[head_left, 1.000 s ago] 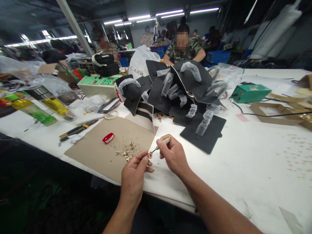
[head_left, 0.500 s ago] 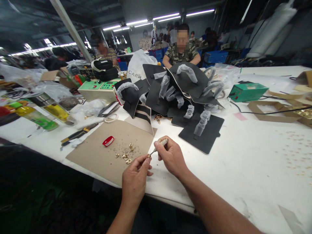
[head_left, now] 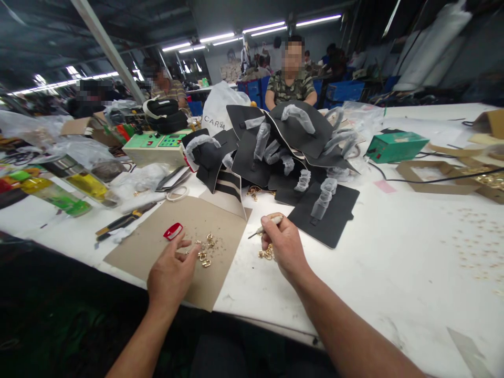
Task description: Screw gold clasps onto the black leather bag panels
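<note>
My left hand [head_left: 171, 275] hovers over a sheet of brown board [head_left: 145, 252], thumb and fingers apart, with nothing visible between them. At its fingertips lie several small gold metal rings or buckles [head_left: 206, 262] among dark crumbs. A red plastic piece [head_left: 172, 231] rests just beyond this hand. My right hand [head_left: 285, 244] is closed round a small screwdriver [head_left: 272, 224] with a pale handle, its thin metal tip pointing left, off the table. Below that hand, more gold pieces [head_left: 265, 254] sit on the white table [head_left: 354, 294].
Black bag panels [head_left: 326, 215] with plastic-wrapped handles are heaped ahead of my hands. Pliers [head_left: 124, 220] and bottles [head_left: 59, 197] lie at left. A green box [head_left: 397, 146] and a cardboard tray [head_left: 441, 181] stand at right. A person [head_left: 291, 84] sits across the table.
My hands have separated. The left moved left to the gold pieces on the board and its fingers opened; the gold piece pinched there is gone from it. The right keeps the screwdriver, now apart.
</note>
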`<state>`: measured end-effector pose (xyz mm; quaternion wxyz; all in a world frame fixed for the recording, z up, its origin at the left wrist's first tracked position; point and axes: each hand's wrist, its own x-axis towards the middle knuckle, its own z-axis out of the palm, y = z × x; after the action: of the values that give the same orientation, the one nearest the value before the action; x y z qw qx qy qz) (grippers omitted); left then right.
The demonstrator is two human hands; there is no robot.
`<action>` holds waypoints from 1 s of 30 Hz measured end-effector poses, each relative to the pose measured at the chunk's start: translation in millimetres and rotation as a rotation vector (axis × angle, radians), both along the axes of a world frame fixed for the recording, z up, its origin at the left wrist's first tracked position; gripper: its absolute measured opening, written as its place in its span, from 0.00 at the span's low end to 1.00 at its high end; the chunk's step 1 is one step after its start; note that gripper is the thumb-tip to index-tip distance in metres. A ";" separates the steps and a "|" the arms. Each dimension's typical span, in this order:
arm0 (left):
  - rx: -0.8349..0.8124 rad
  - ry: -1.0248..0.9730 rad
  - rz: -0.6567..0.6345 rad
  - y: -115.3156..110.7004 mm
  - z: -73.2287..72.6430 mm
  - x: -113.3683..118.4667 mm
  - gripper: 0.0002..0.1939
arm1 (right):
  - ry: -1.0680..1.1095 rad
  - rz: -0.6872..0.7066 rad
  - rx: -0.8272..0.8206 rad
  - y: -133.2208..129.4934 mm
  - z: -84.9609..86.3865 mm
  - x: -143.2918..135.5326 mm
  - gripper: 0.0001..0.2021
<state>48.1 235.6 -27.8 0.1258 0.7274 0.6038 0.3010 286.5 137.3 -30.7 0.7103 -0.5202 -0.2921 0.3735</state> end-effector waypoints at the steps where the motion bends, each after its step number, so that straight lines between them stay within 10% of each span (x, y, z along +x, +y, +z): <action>1: 0.059 0.006 -0.029 -1.9 -1.9 0.7 0.30 | 0.004 -0.006 0.004 0.5 0.0 0.5 0.15; 9: 0.073 0.143 -0.644 -58.7 -37.5 70.8 0.17 | 0.045 -0.009 0.018 2.1 -5.2 1.9 0.15; 20: 0.112 0.283 -0.575 -59.0 -40.5 96.4 0.08 | 0.062 0.017 0.005 4.5 -5.5 0.5 0.16; 26: 0.099 0.060 -0.625 -58.5 -48.5 87.7 0.08 | 0.039 0.021 -0.017 3.7 -10.2 -0.6 0.16; 30: -0.117 -0.214 -0.433 -61.5 -46.6 72.1 0.10 | -0.004 0.030 -0.035 2.5 -11.0 -2.4 0.16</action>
<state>120.2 174.1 -74.4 0.2926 0.7951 0.4336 0.3069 284.1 139.8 -41.7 0.6950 -0.5289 -0.2945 0.3881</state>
